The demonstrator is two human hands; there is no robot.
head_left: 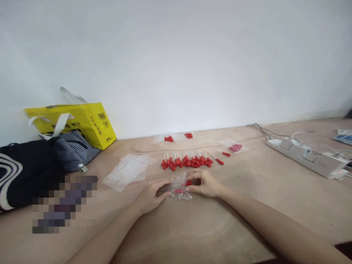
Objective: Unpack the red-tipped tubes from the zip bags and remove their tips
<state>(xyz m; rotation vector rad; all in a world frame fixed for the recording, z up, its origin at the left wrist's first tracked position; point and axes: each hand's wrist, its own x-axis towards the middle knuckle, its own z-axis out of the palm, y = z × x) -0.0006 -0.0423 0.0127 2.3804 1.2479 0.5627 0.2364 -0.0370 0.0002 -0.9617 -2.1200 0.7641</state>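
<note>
My left hand (153, 196) is closed on one side of a clear plastic bag (173, 186), thumb and fingers around its edge. At the bag's other side, my right hand (204, 183) pinches a dropper with a red bulb (188, 183). Another red bulb (179, 191) shows at the bag, just left of my right fingertips. How far the droppers sit inside the crumpled plastic is hard to see. Just beyond my hands lies a row of droppers (189, 161), red bulbs towards me and thin pale stems pointing away.
Flat clear bags (126, 170) lie in a pile at left. Filled bags (176, 138) rest by the wall, another filled bag (235, 146) to their right. A yellow bag (101, 124), striped pouch (73, 150) and black bag (30, 168) stand left; a power strip (305, 156) lies right.
</note>
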